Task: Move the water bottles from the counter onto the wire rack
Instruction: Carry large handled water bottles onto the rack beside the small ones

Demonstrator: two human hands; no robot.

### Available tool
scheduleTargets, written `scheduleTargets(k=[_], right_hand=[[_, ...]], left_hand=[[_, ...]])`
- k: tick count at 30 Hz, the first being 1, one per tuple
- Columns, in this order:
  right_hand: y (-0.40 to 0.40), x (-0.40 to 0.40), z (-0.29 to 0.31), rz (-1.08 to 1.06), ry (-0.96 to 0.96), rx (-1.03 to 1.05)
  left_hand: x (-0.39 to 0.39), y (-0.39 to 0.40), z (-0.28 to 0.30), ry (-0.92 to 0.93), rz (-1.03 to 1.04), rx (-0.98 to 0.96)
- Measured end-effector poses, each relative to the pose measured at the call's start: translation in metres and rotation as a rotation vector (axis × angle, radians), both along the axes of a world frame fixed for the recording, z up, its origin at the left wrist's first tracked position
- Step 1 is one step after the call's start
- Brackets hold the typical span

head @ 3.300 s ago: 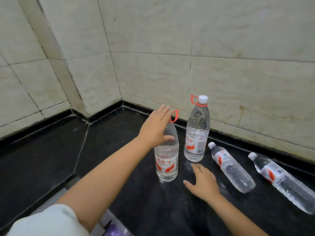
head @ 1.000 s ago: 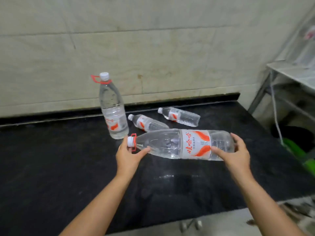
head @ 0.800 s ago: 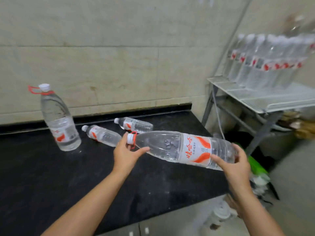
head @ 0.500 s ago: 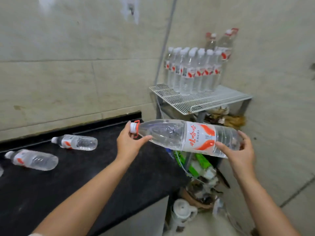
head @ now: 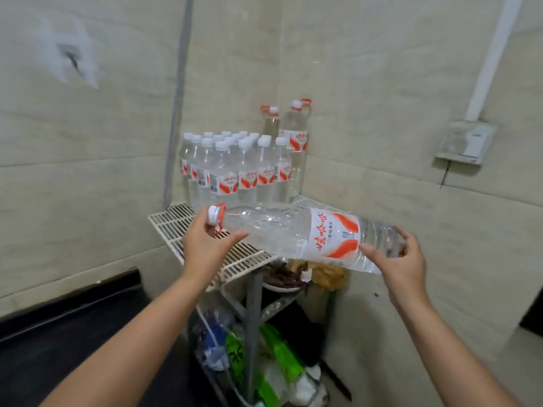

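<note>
I hold a large clear water bottle (head: pixel 282 233) with a red and white label on its side, in the air over the front of the white wire rack (head: pixel 176 227). My left hand (head: pixel 205 248) grips its neck by the white cap and red handle ring. My right hand (head: pixel 402 259) cups its base. On the rack's back part stand several small water bottles (head: pixel 235 171) in rows. Two tall bottles (head: pixel 293 136) with red handles stand behind them in the corner.
The black counter (head: pixel 73 333) lies at the lower left, its end next to the rack. Under the rack sit a dish of scraps (head: pixel 291 277) and bags and clutter (head: pixel 258 356). Tiled walls meet behind the rack; a wall box (head: pixel 467 142) hangs at right.
I have lifted the large bottle off the counter, turned it on its side and carried it right. The view swung from the counter to the rack, which is nearer now.
</note>
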State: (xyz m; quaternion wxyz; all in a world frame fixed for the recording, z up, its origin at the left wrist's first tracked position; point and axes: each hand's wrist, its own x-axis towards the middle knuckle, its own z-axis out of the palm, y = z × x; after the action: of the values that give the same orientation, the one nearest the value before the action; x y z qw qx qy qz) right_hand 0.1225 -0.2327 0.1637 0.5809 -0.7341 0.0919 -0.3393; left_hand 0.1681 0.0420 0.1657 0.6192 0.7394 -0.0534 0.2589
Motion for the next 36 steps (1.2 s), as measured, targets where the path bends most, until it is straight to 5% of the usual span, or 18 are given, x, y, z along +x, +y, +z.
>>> scheduleTargets(k=[16, 27, 31, 33, 36], right_hand=[[-0.088, 0.239, 0.009, 0.225, 0.097, -0.001], [-0.11, 0.355, -0.013, 0.581, 0.342, -0.397], [-0.116, 0.359, 0.006, 0.588, 0.431, -0.722], [-0.118, 0.355, 0.024, 0.52, 0.376, -0.95], [-0.109, 0.351, 0.042, 0.561, 0.179, -0.955]], left_hand=[[0.17, -0.087, 0.039, -0.081, 0.295, 0.216], [0.202, -0.139, 0.078, -0.141, 0.595, 0.612], [0.217, -0.138, 0.089, -0.094, 0.589, 0.67], [0.225, -0.143, 0.098, -0.114, 0.56, 0.701], [0.237, -0.155, 0.116, -0.162, 0.492, 0.765]])
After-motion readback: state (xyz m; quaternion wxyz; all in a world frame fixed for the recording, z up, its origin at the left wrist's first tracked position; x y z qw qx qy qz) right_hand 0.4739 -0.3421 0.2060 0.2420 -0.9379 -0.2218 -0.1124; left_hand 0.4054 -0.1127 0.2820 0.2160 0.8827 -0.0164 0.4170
